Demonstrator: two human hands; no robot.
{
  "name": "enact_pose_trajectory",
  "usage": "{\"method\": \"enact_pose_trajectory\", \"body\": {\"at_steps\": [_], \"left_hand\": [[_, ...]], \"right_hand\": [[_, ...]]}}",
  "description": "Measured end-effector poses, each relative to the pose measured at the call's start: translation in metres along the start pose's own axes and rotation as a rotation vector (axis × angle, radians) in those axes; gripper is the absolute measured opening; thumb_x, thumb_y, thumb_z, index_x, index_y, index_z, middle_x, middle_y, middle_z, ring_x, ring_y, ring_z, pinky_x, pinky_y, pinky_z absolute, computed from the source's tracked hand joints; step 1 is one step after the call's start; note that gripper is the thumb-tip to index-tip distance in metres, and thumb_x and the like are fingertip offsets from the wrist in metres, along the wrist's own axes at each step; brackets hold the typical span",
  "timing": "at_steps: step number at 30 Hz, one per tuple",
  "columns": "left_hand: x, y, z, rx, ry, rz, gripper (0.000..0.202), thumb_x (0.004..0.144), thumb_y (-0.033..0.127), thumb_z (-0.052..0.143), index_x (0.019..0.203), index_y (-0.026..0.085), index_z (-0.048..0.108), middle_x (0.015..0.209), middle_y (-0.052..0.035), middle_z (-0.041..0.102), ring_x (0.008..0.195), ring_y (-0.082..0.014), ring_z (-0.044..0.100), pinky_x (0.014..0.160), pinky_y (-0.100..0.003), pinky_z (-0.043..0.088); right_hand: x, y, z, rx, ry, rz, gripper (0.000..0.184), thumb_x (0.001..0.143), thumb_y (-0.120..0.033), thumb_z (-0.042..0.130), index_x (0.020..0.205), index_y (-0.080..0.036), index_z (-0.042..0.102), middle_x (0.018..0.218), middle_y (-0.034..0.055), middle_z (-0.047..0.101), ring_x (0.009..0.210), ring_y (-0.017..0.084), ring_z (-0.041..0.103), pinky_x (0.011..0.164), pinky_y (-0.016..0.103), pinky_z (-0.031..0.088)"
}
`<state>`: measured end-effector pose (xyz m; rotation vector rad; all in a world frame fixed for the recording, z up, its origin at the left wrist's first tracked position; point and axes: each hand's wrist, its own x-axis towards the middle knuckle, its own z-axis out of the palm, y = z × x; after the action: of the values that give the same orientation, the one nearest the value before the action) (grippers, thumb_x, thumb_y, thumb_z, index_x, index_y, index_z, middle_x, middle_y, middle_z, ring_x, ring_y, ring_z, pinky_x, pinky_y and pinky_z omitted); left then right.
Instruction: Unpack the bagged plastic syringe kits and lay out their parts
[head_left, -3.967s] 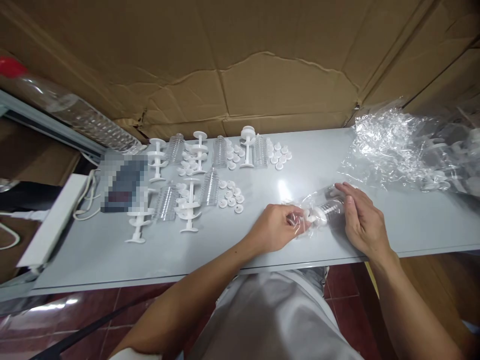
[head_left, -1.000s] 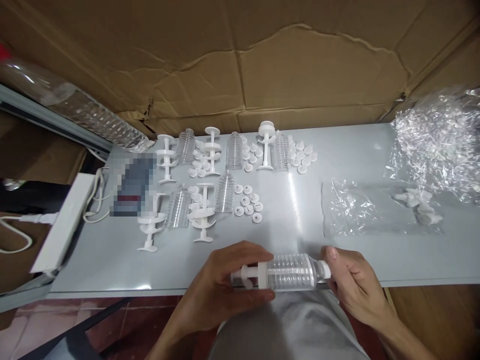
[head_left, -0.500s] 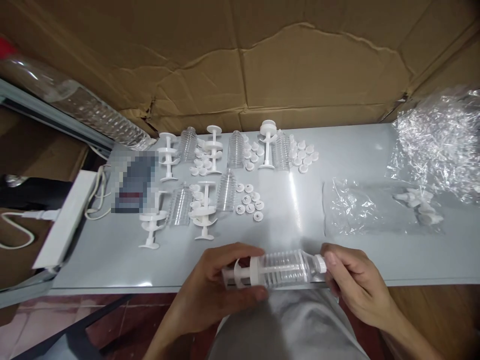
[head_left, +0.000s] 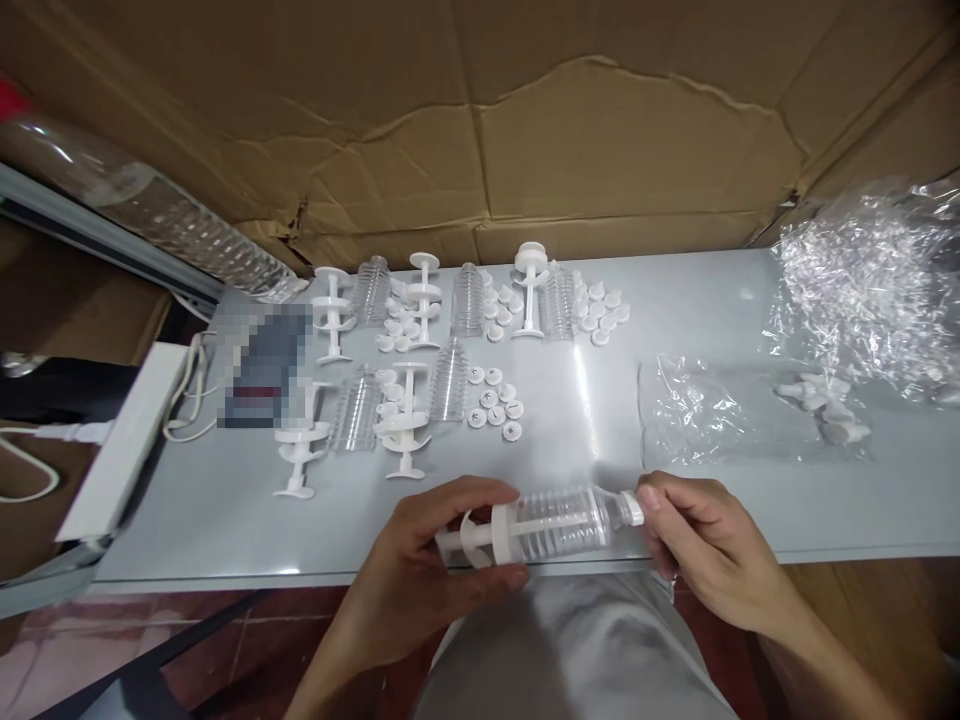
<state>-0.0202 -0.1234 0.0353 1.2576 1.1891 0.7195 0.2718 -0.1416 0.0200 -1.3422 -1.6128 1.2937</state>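
Observation:
I hold a clear ribbed syringe-like tube [head_left: 559,522] with a white plunger sideways over the table's near edge. My left hand [head_left: 435,575] is wrapped round its white plunger end. The fingertips of my right hand [head_left: 701,550] pinch the white cap at its other end. An open clear plastic bag [head_left: 705,415] with a few white nozzles [head_left: 825,412] lies just beyond my right hand.
On the grey table [head_left: 225,510], rows of white plungers [head_left: 405,425], clear tubes [head_left: 450,380] and small white discs [head_left: 495,400] lie at the left middle. A heap of plastic bags [head_left: 870,280] sits far right. Cardboard [head_left: 525,120] backs the table. A power strip [head_left: 124,440] lies left.
The bagged set is out of its bag, which lies empty of the tube on the table. The tube has moved slightly left in my hands and tilted, with the plunger drawn further out.

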Motion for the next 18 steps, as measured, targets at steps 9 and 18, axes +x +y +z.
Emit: {"method": "enact_pose_trajectory", "body": {"at_steps": [9, 18], "left_hand": [[0.003, 0.001, -0.013, 0.025, 0.089, -0.214, 0.039, 0.075, 0.048, 0.087, 0.102, 0.019, 0.084, 0.08, -0.0042, 0.071, 0.069, -0.0159, 0.06, 0.063, -0.022, 0.05], [-0.007, 0.0, -0.006, 0.007, 0.23, -0.162, 0.045, 0.072, 0.045, 0.09, 0.109, 0.02, 0.082, 0.084, -0.0042, 0.072, 0.071, -0.0173, 0.061, 0.064, -0.024, 0.054]], "right_hand": [[0.034, -0.023, -0.033, -0.664, 0.099, -0.143, 0.023, 0.106, -0.04, 0.054, 0.098, -0.021, 0.064, 0.077, 0.0017, 0.064, 0.053, 0.011, 0.048, 0.054, 0.028, 0.037], [0.144, -0.045, -0.033, -1.248, -0.186, 0.021, 0.033, 0.104, -0.028, 0.047, 0.073, -0.021, 0.056, 0.073, 0.0093, 0.068, 0.056, 0.016, 0.049, 0.058, 0.032, 0.027]]}}
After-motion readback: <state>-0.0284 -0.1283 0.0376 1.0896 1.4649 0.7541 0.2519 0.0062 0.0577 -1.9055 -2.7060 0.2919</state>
